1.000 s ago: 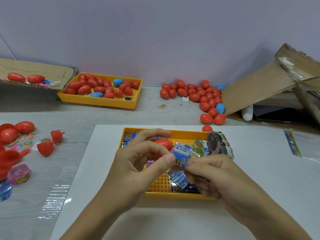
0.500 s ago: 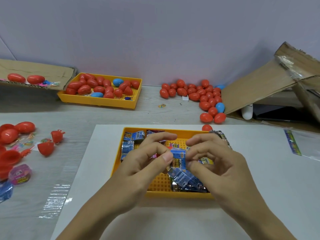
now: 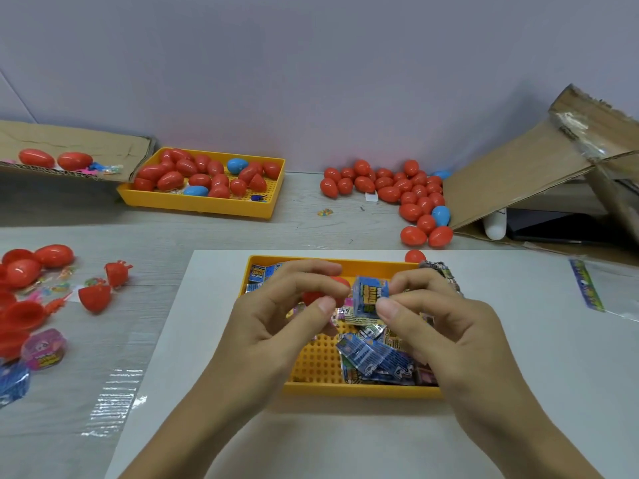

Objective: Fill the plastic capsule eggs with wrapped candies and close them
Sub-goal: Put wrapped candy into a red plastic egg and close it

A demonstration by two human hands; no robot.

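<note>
Nearest me, both my hands are raised over the near yellow tray (image 3: pixel 359 388), and the change is in what sits between them: half a second ago the blue wrapped candy (image 3: pixel 370 297) lay flat and narrow between my fingertips, and now it has turned so its printed face shows square and full, pinched by the thumb and forefinger of my right hand (image 3: pixel 446 326). My left hand (image 3: pixel 276 319) grips the red egg half (image 3: pixel 326 293), fingers curled round it, and more of the red shows than a moment back; I cannot tell from here which way its opening faces. The candy stands just right of the egg half, close beside it, though I cannot say they touch. I judge this means the candy is lined up to go in, so this egg is not yet filled or closed. Under my hands the tray holds the loose wrapped candies (image 3: pixel 377 357), mostly at its right side. Off to the left lie open red halves (image 3: pixel 95 297) and small toys. Farther back sit the far yellow tray (image 3: pixel 207 205) of closed eggs and, to the right, the pile of red eggs (image 3: pixel 401 191) beside the cardboard box (image 3: pixel 518 174)
</note>
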